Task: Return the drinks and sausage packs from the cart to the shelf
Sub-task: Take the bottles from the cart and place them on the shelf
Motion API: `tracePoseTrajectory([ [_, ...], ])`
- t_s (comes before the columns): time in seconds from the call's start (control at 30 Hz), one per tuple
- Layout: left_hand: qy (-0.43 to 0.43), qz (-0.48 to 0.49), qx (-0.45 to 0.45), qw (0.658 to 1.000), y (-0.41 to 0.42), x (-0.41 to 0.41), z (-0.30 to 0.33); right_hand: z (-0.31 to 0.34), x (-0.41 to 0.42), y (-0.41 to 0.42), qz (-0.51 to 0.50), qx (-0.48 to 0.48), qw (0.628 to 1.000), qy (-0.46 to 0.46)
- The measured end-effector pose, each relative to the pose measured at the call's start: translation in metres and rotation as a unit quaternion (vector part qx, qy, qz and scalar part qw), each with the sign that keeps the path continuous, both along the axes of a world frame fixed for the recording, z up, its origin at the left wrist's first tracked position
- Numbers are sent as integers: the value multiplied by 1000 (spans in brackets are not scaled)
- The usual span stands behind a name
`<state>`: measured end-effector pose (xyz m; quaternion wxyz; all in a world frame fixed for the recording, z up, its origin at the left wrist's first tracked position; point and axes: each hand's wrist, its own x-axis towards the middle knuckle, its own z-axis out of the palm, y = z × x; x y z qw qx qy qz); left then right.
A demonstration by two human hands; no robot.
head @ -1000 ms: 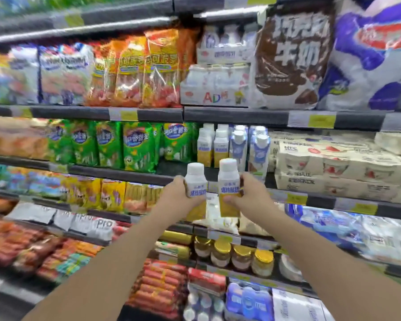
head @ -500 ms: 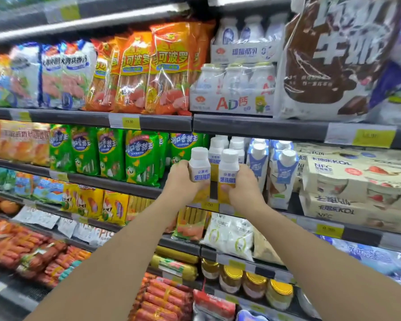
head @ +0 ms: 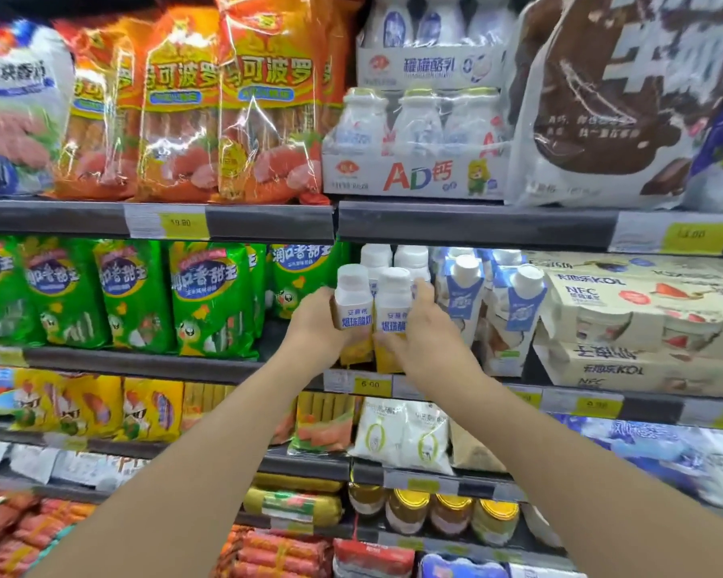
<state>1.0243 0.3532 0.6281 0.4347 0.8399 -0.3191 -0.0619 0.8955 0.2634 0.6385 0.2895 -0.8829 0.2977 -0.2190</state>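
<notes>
Two white yogurt drink bottles with yellow lower labels are held side by side at the front of the middle shelf. My left hand grips the left bottle. My right hand grips the right bottle. Their bases are at the shelf's front edge, just in front of two matching white-capped bottles. Whether the bases touch the shelf is hidden by my hands. Green sausage packs stand to the left of the bottles.
Blue-and-white drink cartons stand right of the bottles, then cream multipack boxes. Orange sausage bags and an AD bottle multipack sit on the shelf above. Jars and red sausages fill the lower shelves.
Both hands have carried the two bottles up and forward, from in front of the lower shelf edge to the middle shelf beside the matching bottles. The view has moved closer to the shelves.
</notes>
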Motion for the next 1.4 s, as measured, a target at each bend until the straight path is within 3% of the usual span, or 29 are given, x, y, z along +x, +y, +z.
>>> tracePoseTrajectory([
  [0.1,-16,-24,10,1000,5,4,1,23,0,7,-31,-133,988,67],
  [0.17,-27,-34,12,999,7,6,2,36,5,11,-49,-162,981,97],
  [0.37,-33,-41,15,999,4,5,3,35,16,10,-101,-139,980,103],
  [0.87,-38,-50,2,998,-3,-8,4,30,4,5,-118,-234,958,119],
  [1.4,-43,-49,0,998,0,-9,6,30,5,3,-118,-191,967,117],
])
